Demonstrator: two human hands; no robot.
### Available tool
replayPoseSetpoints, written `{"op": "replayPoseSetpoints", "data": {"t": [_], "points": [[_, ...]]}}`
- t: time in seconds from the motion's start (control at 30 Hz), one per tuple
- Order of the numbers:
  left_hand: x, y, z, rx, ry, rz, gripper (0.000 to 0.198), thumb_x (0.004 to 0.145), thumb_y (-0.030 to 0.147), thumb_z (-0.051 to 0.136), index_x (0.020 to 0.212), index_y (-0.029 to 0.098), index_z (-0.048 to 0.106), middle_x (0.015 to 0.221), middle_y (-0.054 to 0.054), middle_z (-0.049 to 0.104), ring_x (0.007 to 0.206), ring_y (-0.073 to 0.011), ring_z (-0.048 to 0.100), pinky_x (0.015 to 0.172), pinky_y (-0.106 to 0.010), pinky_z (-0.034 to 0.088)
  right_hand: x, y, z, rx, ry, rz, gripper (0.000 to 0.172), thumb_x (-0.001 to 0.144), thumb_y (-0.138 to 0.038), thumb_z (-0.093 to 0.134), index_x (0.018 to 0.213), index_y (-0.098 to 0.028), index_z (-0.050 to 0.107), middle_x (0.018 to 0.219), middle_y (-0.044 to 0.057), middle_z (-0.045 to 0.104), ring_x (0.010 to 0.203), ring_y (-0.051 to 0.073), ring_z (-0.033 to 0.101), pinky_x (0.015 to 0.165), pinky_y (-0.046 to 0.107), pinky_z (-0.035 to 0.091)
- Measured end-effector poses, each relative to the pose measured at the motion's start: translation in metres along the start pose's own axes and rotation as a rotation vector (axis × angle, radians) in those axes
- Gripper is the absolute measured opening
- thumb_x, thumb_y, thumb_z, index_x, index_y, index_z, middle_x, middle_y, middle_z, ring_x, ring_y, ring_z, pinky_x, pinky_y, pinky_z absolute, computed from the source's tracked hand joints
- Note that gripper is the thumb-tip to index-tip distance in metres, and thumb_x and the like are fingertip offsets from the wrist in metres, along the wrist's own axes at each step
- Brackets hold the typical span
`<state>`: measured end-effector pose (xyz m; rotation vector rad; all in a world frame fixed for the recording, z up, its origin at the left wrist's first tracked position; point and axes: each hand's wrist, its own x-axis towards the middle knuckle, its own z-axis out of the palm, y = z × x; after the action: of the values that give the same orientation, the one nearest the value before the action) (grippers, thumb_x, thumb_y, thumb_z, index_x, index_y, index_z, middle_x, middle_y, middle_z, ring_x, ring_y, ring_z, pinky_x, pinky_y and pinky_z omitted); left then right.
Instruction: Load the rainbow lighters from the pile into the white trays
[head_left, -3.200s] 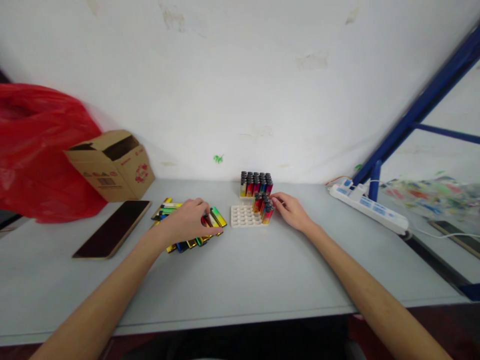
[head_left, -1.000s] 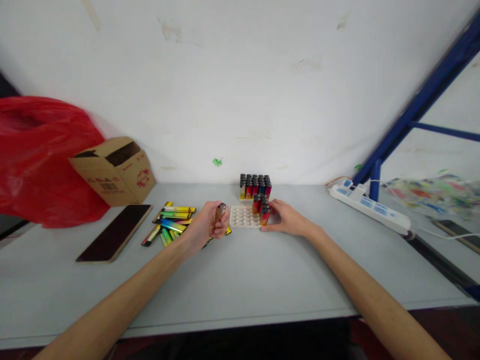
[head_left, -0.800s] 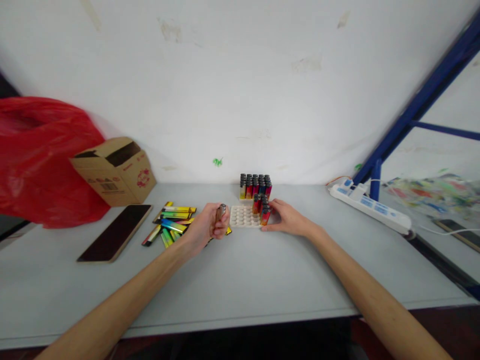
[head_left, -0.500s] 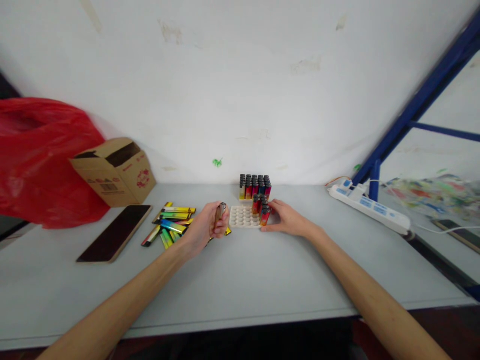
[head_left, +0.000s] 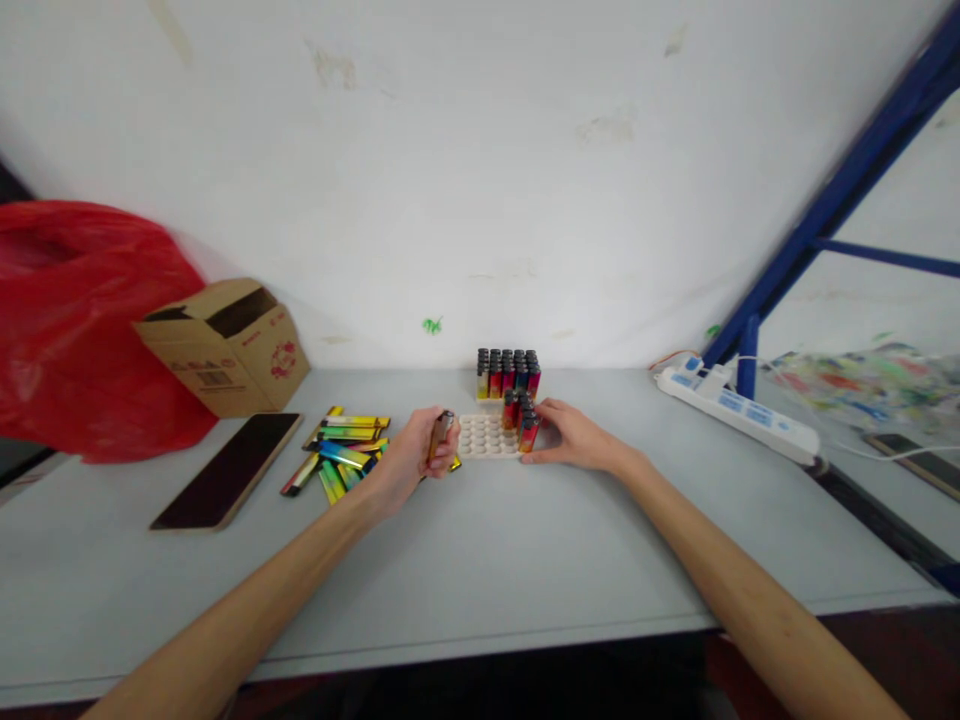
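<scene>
My left hand (head_left: pixel 427 447) is closed round a lighter (head_left: pixel 441 430), which stands upright with its metal top showing above the fingers. Just right of it lies a white tray (head_left: pixel 480 440) with rows of round holes; red and orange lighters (head_left: pixel 528 432) with black tops stand upright at its right end. Thumb and fingers of my right hand (head_left: pixel 570 435) span that right end and steady the tray, beside the standing lighters. Left of my left hand is a loose pile of yellow, green and blue lighters (head_left: pixel 346 452), partly hidden by the hand.
Behind the tray, a second group of upright lighters (head_left: pixel 508 375) fills another holder near the wall. At left are a phone (head_left: pixel 229 475), a cardboard box (head_left: pixel 232 350) and a red plastic bag (head_left: pixel 90 330). A power strip (head_left: pixel 739 415) lies at right by a blue metal frame (head_left: pixel 821 215).
Both hands keep almost the same places. The lighter in my left hand has tilted slightly; the whole view has shifted a little.
</scene>
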<state>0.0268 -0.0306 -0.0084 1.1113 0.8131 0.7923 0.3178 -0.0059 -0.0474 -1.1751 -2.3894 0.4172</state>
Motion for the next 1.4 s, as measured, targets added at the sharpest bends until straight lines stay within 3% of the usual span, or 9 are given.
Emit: {"op": "replayPoseSetpoints", "data": {"t": [0.17,0.3,0.43,0.6,0.77,0.93,1.2,1.3,1.4], "points": [[0.006,-0.004,0.002,0.008,-0.018,0.121,0.032,0.091,0.053,0.056,0.09,0.022,0.05,0.063,0.004,0.051,0.052,-0.0132,0.044,0.051,-0.024,0.039,0.0,0.0,0.0,0.0,-0.001,-0.007,0.069,0.078,-0.056,0.084,0.129,-0.015,0.064,0.116,0.015,0.066,0.104,0.031,0.063,0.094,0.044,0.052],[0.016,0.001,0.009,0.32,0.043,0.268,0.03,0.094,0.049,0.06,0.092,0.02,0.059,0.085,-0.003,0.068,0.075,-0.0169,0.063,0.068,-0.027,0.052,0.0,-0.001,0.0,-0.015,0.003,-0.01,0.068,0.077,-0.057,0.085,0.126,-0.015,0.065,0.112,0.014,0.066,0.101,0.03,0.063,0.091,0.043,0.052],[0.035,0.007,0.016,0.596,0.003,0.44,0.03,0.089,0.045,0.069,0.1,0.018,0.073,0.107,-0.008,0.073,0.101,-0.0221,0.067,0.087,-0.031,0.056,0.001,-0.002,-0.001,-0.022,0.0,-0.005,0.066,0.077,-0.055,0.086,0.124,-0.015,0.065,0.112,0.013,0.067,0.102,0.031,0.063,0.091,0.043,0.051],[0.06,-0.004,0.017,0.73,-0.025,0.514,0.032,0.089,0.042,0.069,0.109,0.018,0.076,0.113,-0.009,0.076,0.102,-0.0244,0.071,0.09,-0.035,0.061,0.001,-0.003,-0.001,-0.036,-0.009,-0.004,0.063,0.077,-0.054,0.086,0.122,-0.014,0.065,0.109,0.013,0.067,0.1,0.03,0.061,0.09,0.042,0.051],[0.064,-0.012,0.016,0.959,0.016,0.61,0.036,0.096,0.044,0.06,0.115,0.018,0.074,0.114,-0.01,0.078,0.099,-0.0254,0.073,0.089,-0.037,0.061,0.001,-0.004,-0.002,-0.043,-0.012,-0.004,0.065,0.077,-0.055,0.086,0.122,-0.012,0.065,0.108,0.013,0.066,0.099,0.03,0.061,0.09,0.041,0.05],[0.058,-0.008,0.015,1.136,-0.009,0.618,0.032,0.1,0.039,0.054,0.117,0.018,0.072,0.109,-0.01,0.079,0.092,-0.0246,0.075,0.086,-0.035,0.059,0.001,-0.006,-0.003,-0.053,-0.012,-0.005,0.065,0.078,-0.054,0.086,0.122,-0.012,0.064,0.106,0.012,0.066,0.096,0.029,0.061,0.088,0.04,0.05],[0.058,-0.007,0.022,1.141,0.024,0.474,0.022,0.094,0.035,0.063,0.107,0.018,0.07,0.1,-0.009,0.081,0.092,-0.0246,0.076,0.085,-0.034,0.057,0.001,-0.007,-0.003,-0.033,-0.018,-0.008,0.067,0.078,-0.053,0.086,0.127,-0.014,0.063,0.108,0.012,0.066,0.099,0.03,0.062,0.091,0.041,0.051],[0.053,0.001,0.017,1.241,0.102,0.47,0.029,0.093,0.045,0.065,0.102,0.017,0.07,0.099,-0.01,0.08,0.092,-0.0264,0.075,0.086,-0.036,0.056,0.001,-0.006,-0.004,-0.027,-0.021,-0.006,0.067,0.079,-0.053,0.085,0.127,-0.013,0.063,0.109,0.013,0.067,0.101,0.03,0.062,0.092,0.042,0.051],[0.041,0.012,-0.002,1.368,0.147,0.45,0.044,0.091,0.06,0.062,0.102,0.018,0.07,0.105,-0.012,0.078,0.099,-0.0297,0.072,0.093,-0.04,0.053,0.001,-0.006,-0.004,-0.02,-0.017,-0.006,0.069,0.078,-0.055,0.085,0.128,-0.013,0.063,0.112,0.015,0.067,0.101,0.031,0.062,0.092,0.043,0.052]]}}
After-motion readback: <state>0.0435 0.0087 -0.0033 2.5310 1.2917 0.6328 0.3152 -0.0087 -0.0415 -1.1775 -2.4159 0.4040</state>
